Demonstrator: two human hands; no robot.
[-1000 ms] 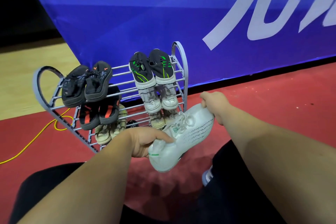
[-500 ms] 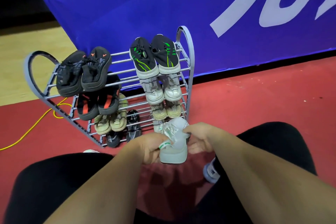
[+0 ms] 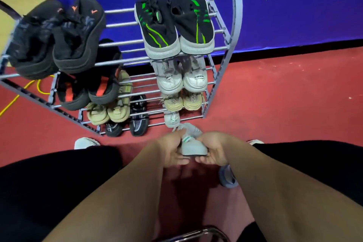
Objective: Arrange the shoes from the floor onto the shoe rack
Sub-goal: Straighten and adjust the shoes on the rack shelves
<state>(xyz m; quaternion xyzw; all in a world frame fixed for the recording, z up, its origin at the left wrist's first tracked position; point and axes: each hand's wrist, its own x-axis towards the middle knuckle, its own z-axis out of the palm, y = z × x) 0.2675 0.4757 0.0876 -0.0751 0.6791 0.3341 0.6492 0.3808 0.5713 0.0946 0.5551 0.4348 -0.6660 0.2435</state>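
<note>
I grip the white sneaker (image 3: 194, 146) by its sides, left hand (image 3: 169, 151) and right hand (image 3: 214, 151) curled round it, low before the bottom tier of the shoe rack (image 3: 230, 45). Pushed in crooked, its toe could catch a rail or knock its mate (image 3: 171, 119) off. The gap looks tight, I think.
</note>
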